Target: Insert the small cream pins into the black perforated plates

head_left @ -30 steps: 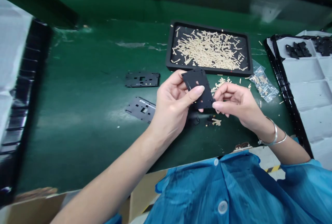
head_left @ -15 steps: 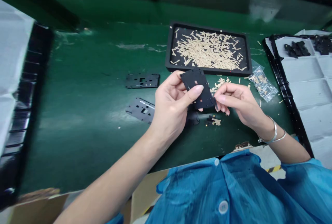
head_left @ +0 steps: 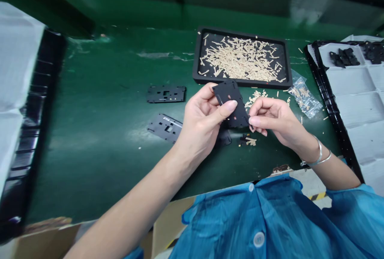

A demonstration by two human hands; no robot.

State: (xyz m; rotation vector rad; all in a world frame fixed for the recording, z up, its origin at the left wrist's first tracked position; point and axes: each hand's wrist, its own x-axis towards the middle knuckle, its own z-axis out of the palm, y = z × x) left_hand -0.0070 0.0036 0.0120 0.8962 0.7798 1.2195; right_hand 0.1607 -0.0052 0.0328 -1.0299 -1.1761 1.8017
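My left hand (head_left: 204, 119) grips a flat black plate (head_left: 231, 95) with small cut-outs, thumb across its face. At the plate's lower right corner, my right hand (head_left: 270, 117) pinches a small dark strip (head_left: 251, 125); its exact shape is partly hidden by the fingers. One black plate (head_left: 166, 94) lies flat to the left, and another black plate (head_left: 163, 127) lies tilted below it, partly behind my left hand. Beneath the held plate, part of a further black piece (head_left: 225, 138) shows. Small tan strips and dark bits (head_left: 248, 140) lie just right of it.
Behind my hands stands a black tray (head_left: 196, 57) heaped with tan strips. Loose tan strips (head_left: 258, 95) lie before it, with a clear plastic bag (head_left: 305, 95) to the right. White-lined black trays flank the green table (head_left: 99, 131); the right one (head_left: 345, 79) holds black parts.
The whole view has shifted slightly. My right fingertips sit closer against the held plate's corner, and less of the small dark strip shows. My left hand keeps its grip.
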